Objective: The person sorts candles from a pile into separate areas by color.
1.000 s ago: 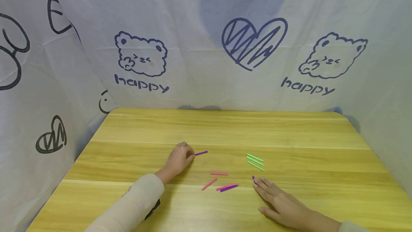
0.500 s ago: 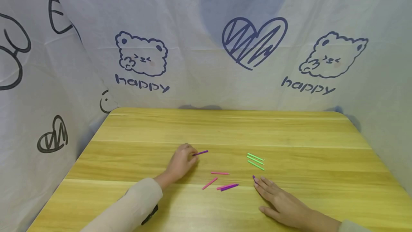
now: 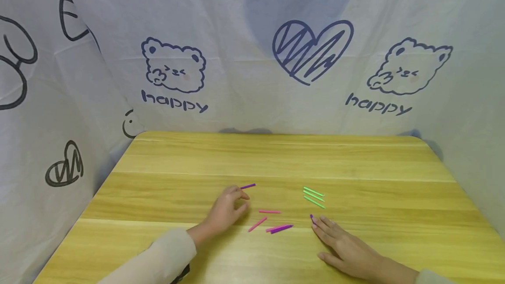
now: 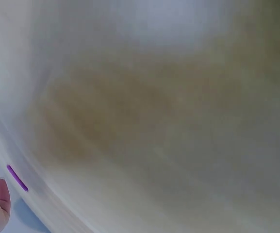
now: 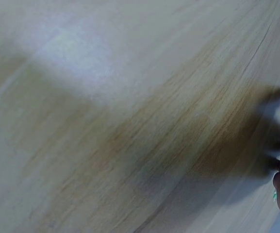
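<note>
"How is the left grip [image 3: 227, 209]?"
"Spread: the thumb stands apart from the loosely bent fingers. A purple stick [image 3: 248, 186] lies just beyond them on the tabletop [image 3: 276, 157]."
"And the right grip [image 3: 342, 249]?"
"Laid flat, fingers straight, fingertips at a second purple stick [image 3: 311, 217]."
"What's between them?"
"Three pink sticks [image 3: 270, 211], one alongside a third purple stick [image 3: 282, 229]."
"Farther out?"
"Three green sticks [image 3: 313, 196] side by side, then a printed cloth [image 3: 242, 82] behind the tabletop."

Printed cloth [image 3: 240, 78] behind wooden table [image 3: 276, 165]
</note>
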